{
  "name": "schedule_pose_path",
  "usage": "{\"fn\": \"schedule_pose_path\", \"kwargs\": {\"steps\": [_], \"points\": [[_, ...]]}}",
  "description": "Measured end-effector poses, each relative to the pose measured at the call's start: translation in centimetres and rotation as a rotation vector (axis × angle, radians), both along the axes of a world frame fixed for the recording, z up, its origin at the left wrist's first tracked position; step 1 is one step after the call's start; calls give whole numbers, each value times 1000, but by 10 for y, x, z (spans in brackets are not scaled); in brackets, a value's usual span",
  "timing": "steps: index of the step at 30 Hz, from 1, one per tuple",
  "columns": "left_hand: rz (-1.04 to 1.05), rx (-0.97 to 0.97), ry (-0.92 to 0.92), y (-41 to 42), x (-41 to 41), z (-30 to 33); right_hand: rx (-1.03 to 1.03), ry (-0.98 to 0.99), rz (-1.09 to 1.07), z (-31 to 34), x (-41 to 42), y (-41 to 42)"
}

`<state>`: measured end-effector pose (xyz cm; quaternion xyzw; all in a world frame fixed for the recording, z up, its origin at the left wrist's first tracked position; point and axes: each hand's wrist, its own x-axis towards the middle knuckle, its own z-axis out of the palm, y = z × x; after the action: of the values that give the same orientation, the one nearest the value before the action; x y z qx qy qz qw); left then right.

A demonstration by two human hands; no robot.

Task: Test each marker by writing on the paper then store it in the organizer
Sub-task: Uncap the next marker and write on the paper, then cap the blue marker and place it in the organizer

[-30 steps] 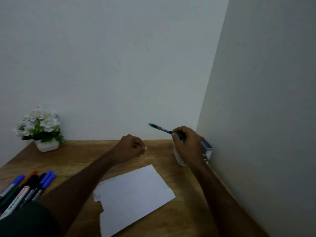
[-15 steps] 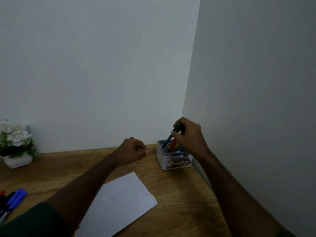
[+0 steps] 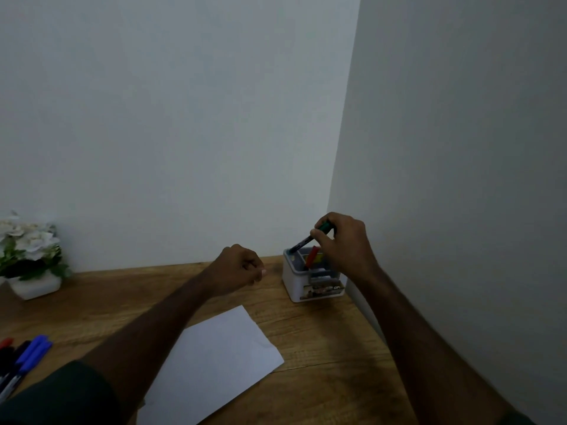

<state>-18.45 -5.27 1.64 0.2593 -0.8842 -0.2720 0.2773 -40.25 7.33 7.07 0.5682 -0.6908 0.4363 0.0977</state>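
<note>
My right hand (image 3: 345, 243) pinches a green marker (image 3: 306, 240) by its capped end, tilted, with its lower tip at the rim of the white organizer (image 3: 294, 283) in the desk's back right corner. A red marker (image 3: 312, 256) stands inside the organizer. My left hand (image 3: 237, 268) hovers as a closed fist to the left of the organizer, holding nothing. A white sheet of paper (image 3: 214, 366) lies on the wooden desk in front of me. Several loose markers (image 3: 26, 360), blue, black and red, lie at the left edge.
A white pot of white flowers (image 3: 29, 256) stands at the back left against the wall. Walls close the desk (image 3: 322, 338) at the back and on the right, right beside the organizer.
My right hand carried the green marker from level above the desk down into the organizer, tip first. The view swung right, then slightly back. My left fist stayed put.
</note>
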Motion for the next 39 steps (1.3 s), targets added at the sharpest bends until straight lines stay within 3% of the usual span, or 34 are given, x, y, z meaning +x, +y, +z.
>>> {"fn": "schedule_pose_path", "kwargs": {"steps": [10,22,29,39], "points": [[-7,11,-24,4,-6,1,346,233,-2,3,13,-3],[2,11,-11,8,11,4,295,204,-6,0,30,-7],[71,10,-58,17,64,0,200,170,184,-18,91,-14],[366,-33,-88,31,230,-14,357,183,597,-81,242,-40]]}}
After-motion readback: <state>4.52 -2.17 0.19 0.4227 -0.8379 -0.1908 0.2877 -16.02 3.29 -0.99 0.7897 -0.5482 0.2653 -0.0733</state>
